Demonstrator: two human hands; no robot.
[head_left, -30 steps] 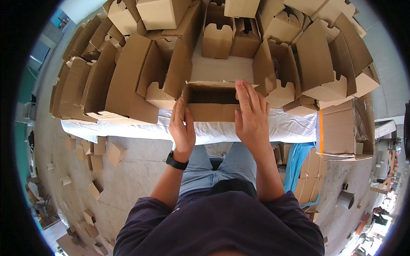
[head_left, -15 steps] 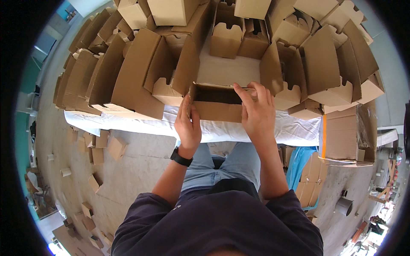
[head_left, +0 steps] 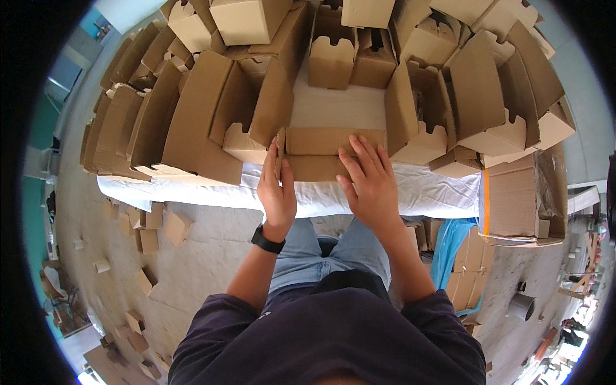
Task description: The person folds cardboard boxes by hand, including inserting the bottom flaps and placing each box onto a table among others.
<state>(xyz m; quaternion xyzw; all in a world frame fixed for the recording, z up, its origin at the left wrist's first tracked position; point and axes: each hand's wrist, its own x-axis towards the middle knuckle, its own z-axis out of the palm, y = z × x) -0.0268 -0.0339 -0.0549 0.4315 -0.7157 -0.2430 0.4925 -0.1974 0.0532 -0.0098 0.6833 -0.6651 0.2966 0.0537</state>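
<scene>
In front of me on the white-covered table lies a small brown cardboard box (head_left: pixel 314 168), its long top flap down over the opening. My left hand (head_left: pixel 277 199), with a black band on the wrist, holds the box's left end. The fingers run along the outside of that end and the thumb is on the near side. Spread out flat, my right hand (head_left: pixel 371 183) rests on the right part of the flap and the front panel. The inside of the box is hidden.
Open-topped cardboard boxes (head_left: pixel 196 115) crowd the table on the left, with more (head_left: pixel 487 102) to the right and behind. White cloth (head_left: pixel 337 109) shows between them. A larger carton (head_left: pixel 513 199) stands at the right end. Loose boxes (head_left: pixel 178 228) lie on the floor.
The box's long flap has come down over its dark opening. My right hand has moved from the right top edge, left and lower, to lie flat on the box.
</scene>
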